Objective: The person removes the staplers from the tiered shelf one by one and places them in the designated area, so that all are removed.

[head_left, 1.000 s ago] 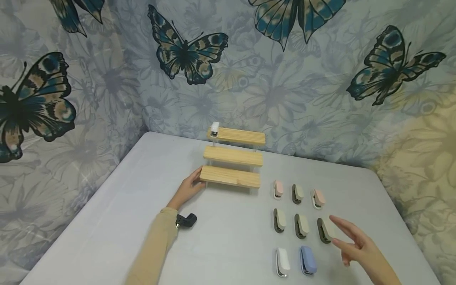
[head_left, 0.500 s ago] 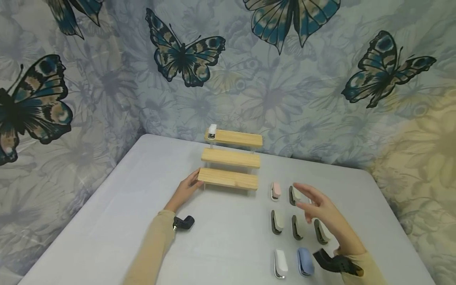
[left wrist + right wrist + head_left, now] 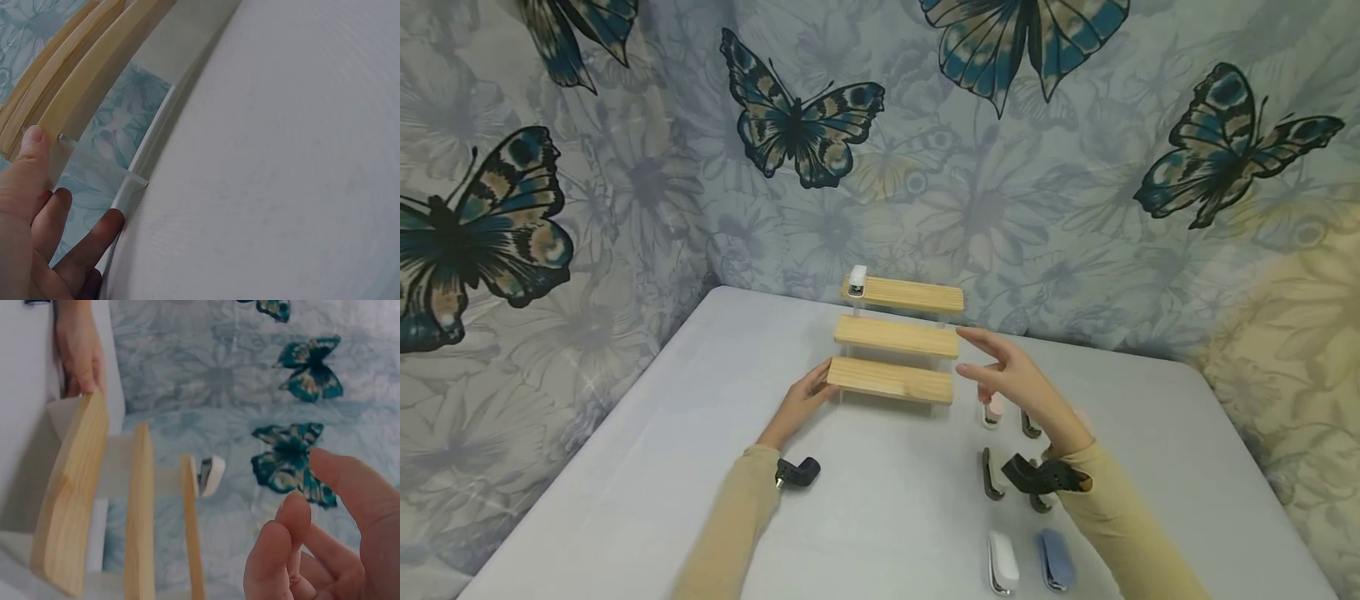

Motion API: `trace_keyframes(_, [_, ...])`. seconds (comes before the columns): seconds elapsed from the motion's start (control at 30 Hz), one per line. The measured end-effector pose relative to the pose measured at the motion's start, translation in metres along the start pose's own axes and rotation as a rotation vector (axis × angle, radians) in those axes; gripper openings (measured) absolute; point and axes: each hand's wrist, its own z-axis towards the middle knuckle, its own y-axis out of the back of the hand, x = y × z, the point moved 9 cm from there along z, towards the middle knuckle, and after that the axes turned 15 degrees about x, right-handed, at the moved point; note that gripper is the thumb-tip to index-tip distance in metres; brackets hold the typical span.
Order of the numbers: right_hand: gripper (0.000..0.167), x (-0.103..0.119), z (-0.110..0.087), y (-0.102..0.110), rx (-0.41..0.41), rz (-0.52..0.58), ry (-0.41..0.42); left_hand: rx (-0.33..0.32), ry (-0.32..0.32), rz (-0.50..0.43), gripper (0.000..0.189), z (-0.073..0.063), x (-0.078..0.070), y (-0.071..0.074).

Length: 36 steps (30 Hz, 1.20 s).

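My left hand grips the left end of the lowest board of a three-step wooden display rack; in the left wrist view the thumb lies against the board's end, with other fingers beside a clear leg. A small white stapler stands on the top step at its left end. My right hand hovers by the rack's right side, thumb and fingers apart, holding nothing. Beneath it a pink stapler is partly covered. In the right wrist view, the right-hand fingers are bare and loosely bent.
More small staplers lie in rows on the right of the white table, among them a white one, a blue one and a cream one. My right forearm hides some. Butterfly-print cloth hangs behind the table.
My right hand has swung left and forward, from the right-hand staplers across the rows to the rack's right side, without anything in it. The left hand has stayed on the rack.
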Motion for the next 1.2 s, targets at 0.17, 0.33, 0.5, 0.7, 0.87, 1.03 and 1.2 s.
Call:
trace_keyframes(0.17, [0.054, 0.012, 0.032, -0.013, 0.012, 0.022, 0.004, -0.034, 0.003, 0.028, 0.06, 0.0, -0.004, 0.0])
trace_keyframes(0.33, [0.056, 0.003, 0.063, -0.014, -0.005, 0.074, -0.023, -0.02, -0.001, 0.046, 0.059, 0.0, -0.014, 0.001])
trace_keyframes(0.5, [0.059, -0.008, 0.094, -0.006, -0.051, 0.138, 0.001, -0.015, 0.035, 0.047, 0.063, -0.001, -0.005, 0.003])
trace_keyframes(0.7, [0.063, -0.013, 0.115, 0.001, -0.106, 0.164, 0.007, -0.004, 0.026, 0.033, 0.063, 0.0, -0.003, -0.002])
trace_keyframes(0.87, [0.065, -0.026, 0.129, -0.005, -0.125, 0.27, 0.002, 0.011, -0.004, 0.033, 0.061, -0.001, -0.004, -0.004])
trace_keyframes(1.03, [0.07, -0.025, 0.146, -0.011, -0.098, 0.308, 0.013, 0.01, -0.003, 0.038, 0.061, -0.002, -0.005, -0.004])
trace_keyframes(1.2, [0.072, -0.017, 0.153, -0.012, -0.072, 0.243, -0.004, 0.015, 0.011, 0.022, 0.06, -0.001, -0.005, -0.005])
